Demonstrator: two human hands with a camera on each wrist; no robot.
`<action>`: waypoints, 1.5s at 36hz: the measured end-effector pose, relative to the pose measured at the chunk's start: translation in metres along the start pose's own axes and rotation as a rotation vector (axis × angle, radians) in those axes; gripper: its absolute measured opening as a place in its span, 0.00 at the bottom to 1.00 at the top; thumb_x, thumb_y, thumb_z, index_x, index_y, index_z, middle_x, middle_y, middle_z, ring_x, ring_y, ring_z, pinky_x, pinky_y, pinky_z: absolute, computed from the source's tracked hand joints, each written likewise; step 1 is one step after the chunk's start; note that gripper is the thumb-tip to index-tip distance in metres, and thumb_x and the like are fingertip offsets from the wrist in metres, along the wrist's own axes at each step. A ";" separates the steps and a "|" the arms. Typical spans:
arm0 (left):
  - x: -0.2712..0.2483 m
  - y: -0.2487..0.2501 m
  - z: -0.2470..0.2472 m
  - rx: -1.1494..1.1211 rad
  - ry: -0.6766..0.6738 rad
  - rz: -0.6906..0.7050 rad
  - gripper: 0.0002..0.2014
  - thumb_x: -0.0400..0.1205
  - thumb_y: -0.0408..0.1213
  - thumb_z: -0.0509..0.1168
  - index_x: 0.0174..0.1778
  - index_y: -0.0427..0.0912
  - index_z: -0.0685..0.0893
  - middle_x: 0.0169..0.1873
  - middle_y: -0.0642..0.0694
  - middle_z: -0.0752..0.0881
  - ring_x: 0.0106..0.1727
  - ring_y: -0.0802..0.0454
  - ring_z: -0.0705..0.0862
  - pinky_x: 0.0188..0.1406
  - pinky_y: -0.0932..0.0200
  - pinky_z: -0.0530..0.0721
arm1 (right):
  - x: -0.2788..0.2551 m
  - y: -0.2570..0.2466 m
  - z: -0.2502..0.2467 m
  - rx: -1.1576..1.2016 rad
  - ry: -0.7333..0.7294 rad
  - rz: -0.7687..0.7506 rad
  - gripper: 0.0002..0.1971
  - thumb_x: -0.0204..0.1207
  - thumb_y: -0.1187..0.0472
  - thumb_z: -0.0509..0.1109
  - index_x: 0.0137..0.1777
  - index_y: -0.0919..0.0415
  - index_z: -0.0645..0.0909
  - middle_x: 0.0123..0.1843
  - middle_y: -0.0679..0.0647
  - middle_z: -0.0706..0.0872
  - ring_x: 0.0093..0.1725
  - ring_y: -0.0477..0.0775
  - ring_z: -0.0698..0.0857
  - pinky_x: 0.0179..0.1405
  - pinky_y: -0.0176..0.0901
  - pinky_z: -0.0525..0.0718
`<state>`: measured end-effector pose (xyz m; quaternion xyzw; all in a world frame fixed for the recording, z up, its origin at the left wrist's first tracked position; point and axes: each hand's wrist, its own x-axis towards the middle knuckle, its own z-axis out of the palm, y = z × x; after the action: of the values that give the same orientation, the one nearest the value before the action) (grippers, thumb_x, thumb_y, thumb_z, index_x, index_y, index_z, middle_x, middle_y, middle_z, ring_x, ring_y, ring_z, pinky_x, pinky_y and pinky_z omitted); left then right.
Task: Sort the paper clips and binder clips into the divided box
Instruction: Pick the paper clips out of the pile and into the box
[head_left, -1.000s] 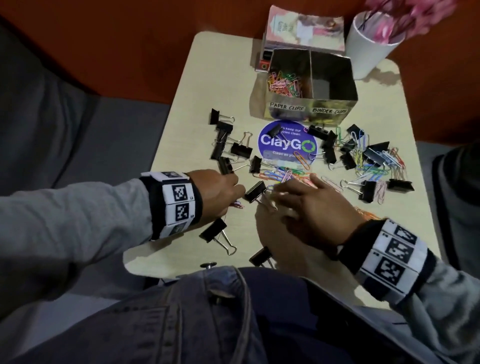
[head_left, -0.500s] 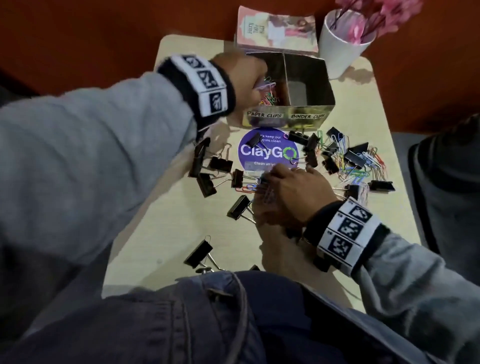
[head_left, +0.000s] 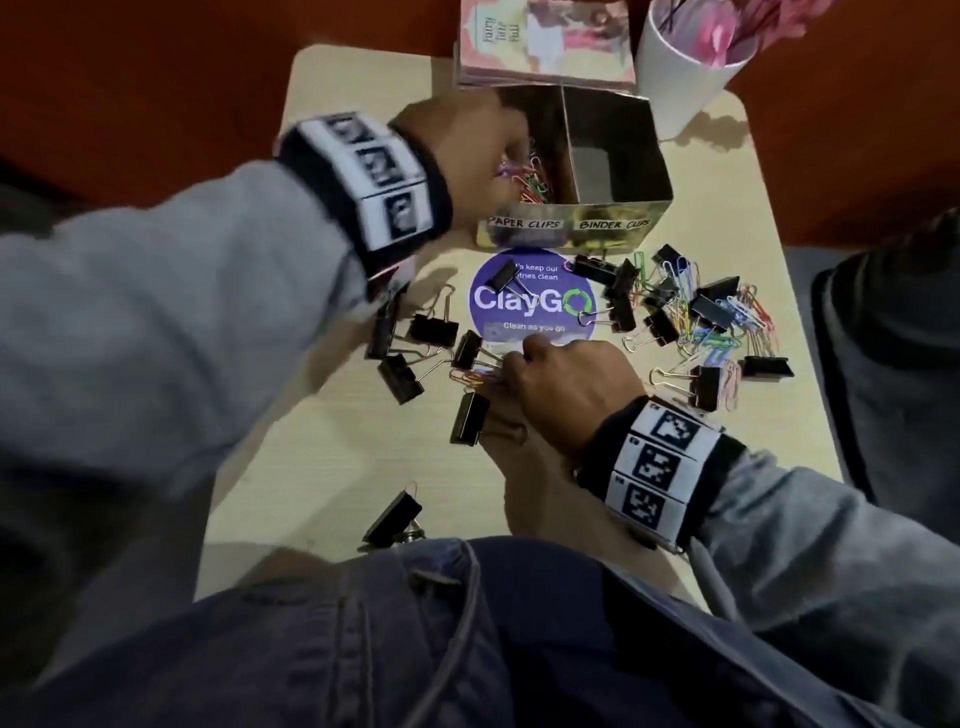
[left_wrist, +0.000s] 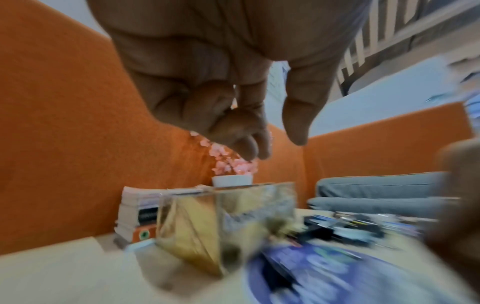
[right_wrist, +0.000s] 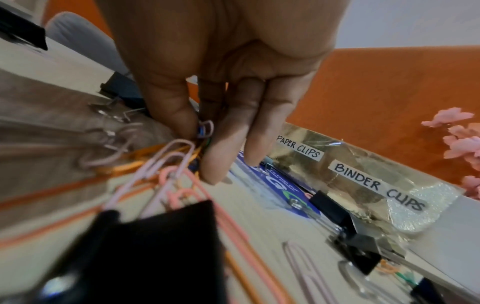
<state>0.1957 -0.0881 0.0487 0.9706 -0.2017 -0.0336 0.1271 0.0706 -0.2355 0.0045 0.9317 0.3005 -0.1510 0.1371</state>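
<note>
The gold divided box (head_left: 571, 231) stands at the back of the table, labelled PAPER CLIPS and BINDER CLIPS. Coloured paper clips (head_left: 527, 182) lie in its left compartment. The right compartment looks bare. My left hand (head_left: 467, 150) hovers over the left compartment; in the left wrist view my left hand (left_wrist: 275, 144) has loosely curled fingers, the thumb apart, and holds nothing. My right hand (head_left: 511, 364) is down on the table, and its thumb and fingers pinch a few paper clips (right_wrist: 205, 129). Black binder clips (head_left: 470, 418) lie around it.
A mixed heap of binder clips and paper clips (head_left: 701, 317) covers the right side of the table. A purple ClayGO sticker (head_left: 530, 301) sits mid-table. Books (head_left: 545, 41) and a white cup of pink flowers (head_left: 680, 67) stand behind the box. One binder clip (head_left: 392, 519) lies at the near edge.
My left hand went from the table up to the paper clip compartment, where it now hangs with nothing in it. My right hand has drawn its fingers together on paper clips.
</note>
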 end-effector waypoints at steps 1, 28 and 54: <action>-0.021 0.000 -0.003 -0.034 -0.042 0.033 0.11 0.78 0.42 0.66 0.56 0.48 0.82 0.51 0.43 0.83 0.47 0.46 0.79 0.46 0.55 0.74 | 0.001 0.000 -0.001 0.000 -0.005 -0.002 0.15 0.84 0.60 0.51 0.64 0.63 0.75 0.57 0.59 0.81 0.50 0.65 0.86 0.33 0.47 0.69; -0.171 -0.005 0.052 0.055 -0.413 -0.160 0.25 0.76 0.44 0.70 0.68 0.54 0.71 0.64 0.52 0.73 0.52 0.50 0.79 0.46 0.60 0.77 | 0.063 0.101 -0.084 0.514 0.391 0.282 0.04 0.73 0.61 0.72 0.47 0.57 0.84 0.45 0.56 0.86 0.46 0.57 0.84 0.47 0.49 0.84; -0.187 0.047 0.079 0.184 -0.296 0.473 0.13 0.62 0.33 0.78 0.34 0.46 0.80 0.31 0.48 0.83 0.24 0.45 0.83 0.17 0.61 0.71 | 0.008 0.006 -0.020 0.079 -0.065 -0.401 0.14 0.77 0.48 0.65 0.60 0.48 0.83 0.60 0.52 0.86 0.59 0.62 0.83 0.41 0.43 0.70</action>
<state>-0.0027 -0.0738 -0.0128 0.8886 -0.4409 -0.1261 0.0122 0.0841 -0.2296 0.0207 0.8525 0.4693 -0.2171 0.0771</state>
